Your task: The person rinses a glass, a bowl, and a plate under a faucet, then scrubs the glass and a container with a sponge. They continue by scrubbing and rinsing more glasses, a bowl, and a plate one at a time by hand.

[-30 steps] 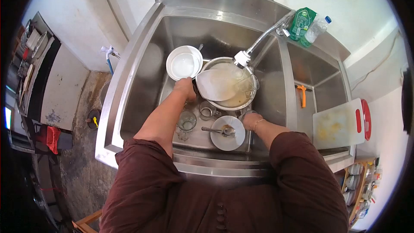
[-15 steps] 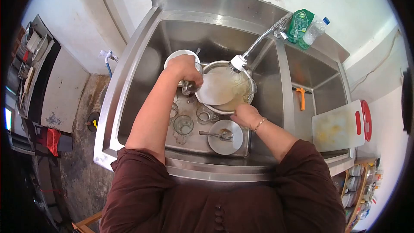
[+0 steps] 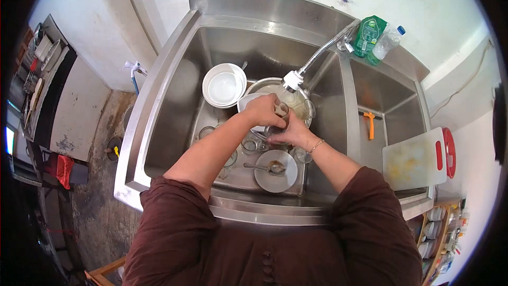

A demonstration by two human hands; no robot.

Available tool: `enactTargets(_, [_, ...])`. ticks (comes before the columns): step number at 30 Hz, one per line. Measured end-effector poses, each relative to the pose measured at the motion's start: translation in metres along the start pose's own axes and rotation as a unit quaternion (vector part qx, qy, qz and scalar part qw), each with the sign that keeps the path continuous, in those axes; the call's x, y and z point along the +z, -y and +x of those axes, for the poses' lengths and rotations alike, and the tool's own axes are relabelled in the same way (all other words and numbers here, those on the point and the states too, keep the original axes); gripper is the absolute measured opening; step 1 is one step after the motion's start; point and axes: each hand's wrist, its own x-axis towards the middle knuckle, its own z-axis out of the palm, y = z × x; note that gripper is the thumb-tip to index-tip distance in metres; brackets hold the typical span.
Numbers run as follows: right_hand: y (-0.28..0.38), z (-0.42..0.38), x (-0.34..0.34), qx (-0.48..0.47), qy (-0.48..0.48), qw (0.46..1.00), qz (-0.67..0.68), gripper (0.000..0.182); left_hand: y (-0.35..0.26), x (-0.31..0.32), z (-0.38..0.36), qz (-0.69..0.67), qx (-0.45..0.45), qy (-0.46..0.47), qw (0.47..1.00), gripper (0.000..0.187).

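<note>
My left hand (image 3: 266,112) is wrapped round a drinking glass (image 3: 281,108) over the near rim of the metal pot. My right hand (image 3: 295,133) is closed on the lower part of the same glass, fingers partly hidden. Under my hands a white plate (image 3: 248,100) leans in the pot (image 3: 311,110), which holds cloudy water. Left of the pot sit stacked white bowls (image 3: 225,86) with a utensil handle sticking up behind. Near me lie a glass mug (image 3: 250,144), another glass (image 3: 302,155) and a white plate (image 3: 275,184) bearing a spoon and a fork (image 3: 262,167).
A white spray head (image 3: 292,80) on a flexible hose hangs above the pot. The right basin holds an orange-handled tool (image 3: 371,127) and a stained cutting board (image 3: 413,159). A green pouch (image 3: 370,34) and a plastic bottle (image 3: 387,43) stand on the back ledge.
My left hand has moved right with the glass, uncovering the white bowls. My right hand has left the pot's rim and met the glass. The glass by the right hand's wrist now shows.
</note>
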Motion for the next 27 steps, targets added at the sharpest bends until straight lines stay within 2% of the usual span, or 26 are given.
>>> enactTargets(1, [-0.005, 0.002, 0.003, -0.001, 0.0, 1.0, 0.0, 0.097, -0.001, 0.002, 0.0, -0.016, -0.022, -0.044, 0.999, 0.078])
enactTargets(4, [-0.031, 0.016, 0.011, 0.019, -0.041, 0.999, 0.006, 0.096, -0.005, 0.002, -0.003, 0.007, -0.037, -0.087, 0.995, 0.08])
enactTargets(6, [-0.041, 0.023, 0.008, -0.005, 0.008, 0.99, 0.141, 0.091, -0.004, 0.001, -0.005, -0.014, -0.043, -0.091, 0.995, 0.081])
enactTargets(7, [-0.033, 0.025, 0.0, -0.007, 0.012, 0.99, 0.139, 0.091, -0.002, 0.001, -0.005, -0.034, -0.046, -0.092, 0.994, 0.083])
enactTargets(9, [-0.016, 0.031, -0.02, 0.194, 0.12, 0.965, 0.129, 0.084, 0.003, 0.005, -0.004, -0.03, -0.05, -0.101, 0.993, 0.082])
enactTargets(10, [-0.011, 0.03, -0.017, 0.146, 0.084, 0.981, 0.095, 0.078, 0.004, 0.006, -0.001, -0.024, -0.052, -0.107, 0.993, 0.082])
enactTargets(11, [-0.012, 0.03, -0.014, 0.144, 0.085, 0.981, 0.094, 0.078, 0.006, 0.007, 0.003, -0.024, -0.051, -0.11, 0.992, 0.082])
enactTargets(13, [-0.023, 0.032, -0.005, 0.05, 0.002, 0.987, 0.154, 0.073, 0.01, 0.011, 0.009, -0.047, -0.052, -0.096, 0.993, 0.088])
enactTargets(14, [-0.03, 0.036, -0.004, 0.049, 0.003, 0.987, 0.155, 0.073, 0.014, 0.012, 0.011, -0.046, -0.053, -0.097, 0.993, 0.088])
enactTargets(16, [-0.041, 0.042, -0.002, 0.037, -0.041, 0.988, 0.144, 0.079, 0.02, 0.014, 0.015, -0.155, -0.051, -0.086, 0.983, 0.093])
enactTargets(17, [-0.048, 0.043, -0.001, 0.037, -0.041, 0.988, 0.144, 0.079, 0.023, 0.015, 0.018, -0.156, -0.051, -0.086, 0.983, 0.093])
enactTargets(19, [-0.049, 0.043, 0.0, 0.04, -0.082, 0.988, 0.126, 0.075, 0.022, 0.01, 0.022, -0.292, -0.105, -0.051, 0.949, 0.095])
enactTargets(20, [-0.05, 0.043, 0.002, 0.04, -0.081, 0.988, 0.126, 0.075, 0.022, 0.008, 0.021, -0.345, -0.085, -0.045, 0.934, 0.082])
enactTargets(21, [-0.045, 0.042, 0.004, 0.033, -0.14, 0.987, 0.075, 0.074, 0.026, 0.007, 0.022, -0.344, -0.085, -0.046, 0.934, 0.082])
enactTargets(22, [-0.041, 0.042, 0.005, 0.024, -0.198, 0.98, 0.024, 0.072, 0.031, 0.004, 0.025, -0.368, -0.1, -0.068, 0.922, 0.074])
enactTargets(23, [-0.036, 0.041, 0.005, 0.023, -0.198, 0.98, 0.024, 0.072, 0.035, 0.002, 0.026, -0.392, -0.115, -0.09, 0.909, 0.065])
enactTargets(24, [-0.025, 0.039, 0.005, 0.019, -0.207, 0.978, -0.035, 0.072, 0.037, 0.0, 0.026, -0.419, -0.121, -0.088, 0.896, 0.052])
enactTargets(25, [-0.019, 0.039, 0.005, 0.014, -0.216, 0.972, -0.094, 0.073, 0.039, -0.002, 0.026, -0.418, -0.12, -0.089, 0.896, 0.052])
enactTargets(27, [-0.016, 0.042, 0.008, 0.026, -0.225, 0.969, -0.098, 0.075, 0.042, -0.004, 0.024, -0.439, -0.128, -0.076, 0.886, 0.044])
